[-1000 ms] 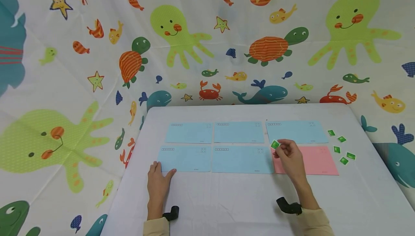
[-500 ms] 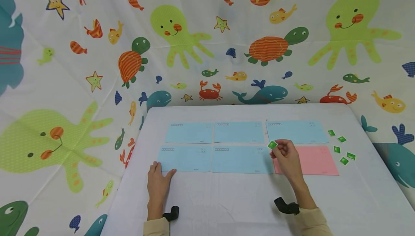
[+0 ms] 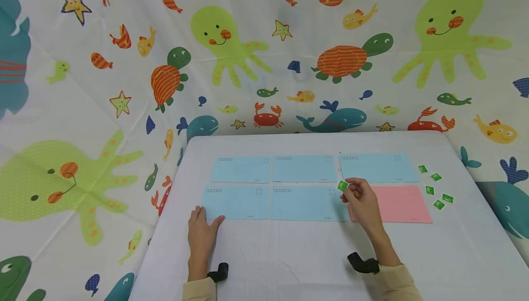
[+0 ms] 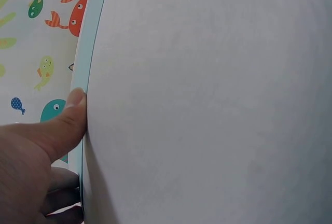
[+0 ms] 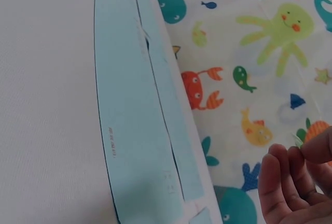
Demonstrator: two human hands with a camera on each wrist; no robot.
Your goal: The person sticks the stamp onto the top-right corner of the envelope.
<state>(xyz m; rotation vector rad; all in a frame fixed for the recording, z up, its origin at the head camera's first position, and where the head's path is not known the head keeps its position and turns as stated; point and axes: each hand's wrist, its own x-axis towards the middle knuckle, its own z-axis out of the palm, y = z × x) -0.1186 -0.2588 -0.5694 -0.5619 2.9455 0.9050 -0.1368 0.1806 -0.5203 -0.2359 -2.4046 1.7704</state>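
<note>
My right hand pinches a small green sticker, stamp-like with a white border, between thumb and fingers. It is over the top right corner of the lower middle blue envelope, overlapping the printed square there. In the right wrist view, the right hand shows curled fingers and only a thin edge of the sticker. My left hand rests with fingers extended at the lower left corner of the front left blue envelope. The left wrist view shows the left thumb along that envelope's edge.
Three more blue envelopes lie in the back row. A pink envelope lies front right, partly behind the right hand. Several green stickers lie loose at the right of the white table. A sea-animal curtain hangs behind.
My right hand has shifted slightly left with the green sticker, from over the pink envelope's corner to the lower middle blue envelope's corner. The left hand has stayed in place.
</note>
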